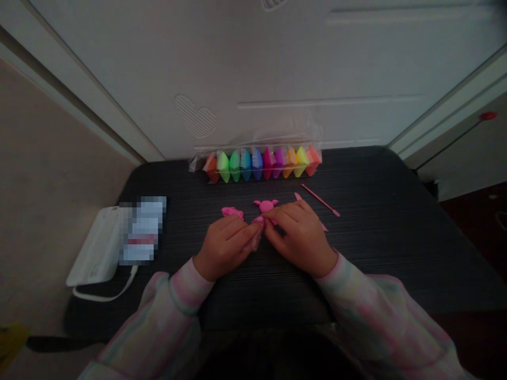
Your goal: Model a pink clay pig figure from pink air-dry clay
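Observation:
Between the fingertips of both hands is a small piece of pink modelling clay (259, 220), mostly covered by the fingers. My left hand (225, 245) is closed on it, with some clear plastic wrap (254, 243) below the fingers. My right hand (299, 235) pinches from the other side. Just beyond the fingertips lies a pink clay figure (266, 206) with a rounded body and small side pieces. A loose lump of pink clay (233, 212) rests beyond my left hand. A flat pink tool (298, 197) is partly hidden under my right hand.
A thin pink modelling stick (320, 200) lies at the right. Along the back of the dark table (380, 211) sits a row of wrapped coloured clay packs (257, 164). At the left are a phone (143, 232), a white power bank (97, 245) and a cable (103, 299).

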Demonstrator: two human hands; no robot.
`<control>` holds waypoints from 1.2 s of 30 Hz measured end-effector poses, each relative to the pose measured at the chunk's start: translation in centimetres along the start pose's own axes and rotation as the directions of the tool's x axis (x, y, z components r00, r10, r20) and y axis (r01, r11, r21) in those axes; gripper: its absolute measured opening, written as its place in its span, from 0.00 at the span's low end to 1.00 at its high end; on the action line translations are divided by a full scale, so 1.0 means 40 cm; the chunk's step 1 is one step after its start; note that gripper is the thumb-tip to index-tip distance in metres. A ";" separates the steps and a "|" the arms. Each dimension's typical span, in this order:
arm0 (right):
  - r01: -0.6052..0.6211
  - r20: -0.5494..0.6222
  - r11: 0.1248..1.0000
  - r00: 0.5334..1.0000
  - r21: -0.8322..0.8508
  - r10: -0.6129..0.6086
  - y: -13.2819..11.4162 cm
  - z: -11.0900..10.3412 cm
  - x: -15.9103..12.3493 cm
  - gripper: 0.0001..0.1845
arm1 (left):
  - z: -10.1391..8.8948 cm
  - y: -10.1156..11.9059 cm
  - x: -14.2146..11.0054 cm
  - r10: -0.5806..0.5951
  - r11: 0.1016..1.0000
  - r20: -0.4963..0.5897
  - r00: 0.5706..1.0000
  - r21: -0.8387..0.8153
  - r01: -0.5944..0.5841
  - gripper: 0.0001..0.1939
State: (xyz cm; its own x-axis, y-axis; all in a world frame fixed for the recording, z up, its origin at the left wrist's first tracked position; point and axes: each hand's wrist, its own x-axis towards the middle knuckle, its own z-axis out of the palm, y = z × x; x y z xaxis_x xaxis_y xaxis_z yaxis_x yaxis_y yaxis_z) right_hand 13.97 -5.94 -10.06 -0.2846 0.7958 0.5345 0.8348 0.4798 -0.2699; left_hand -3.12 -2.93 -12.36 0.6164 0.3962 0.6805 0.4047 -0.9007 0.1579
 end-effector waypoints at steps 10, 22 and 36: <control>0.002 0.065 0.999 0.998 -0.040 0.001 0.002 0.005 -0.003 0.09 | -0.009 0.004 0.011 -0.018 1.000 0.053 0.998 -0.011 0.019 0.06; -0.165 0.199 0.982 0.969 0.092 0.144 0.010 -0.004 0.002 0.03 | -0.008 -0.004 0.004 0.031 0.999 0.076 0.997 -0.044 -0.027 0.13; -0.454 0.343 0.700 0.888 0.551 0.307 0.013 -0.032 0.017 0.05 | -0.033 -0.007 0.010 0.100 0.992 -0.079 0.992 0.080 -0.093 0.14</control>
State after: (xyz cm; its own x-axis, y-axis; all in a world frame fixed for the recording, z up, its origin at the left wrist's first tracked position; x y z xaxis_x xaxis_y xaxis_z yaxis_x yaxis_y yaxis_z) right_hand 14.81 -5.62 -8.83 -0.1582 0.9804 0.1174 0.4538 0.1778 -0.8732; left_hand -3.87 -2.76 -11.19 0.5986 0.2891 0.7470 0.3981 -0.9166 0.0357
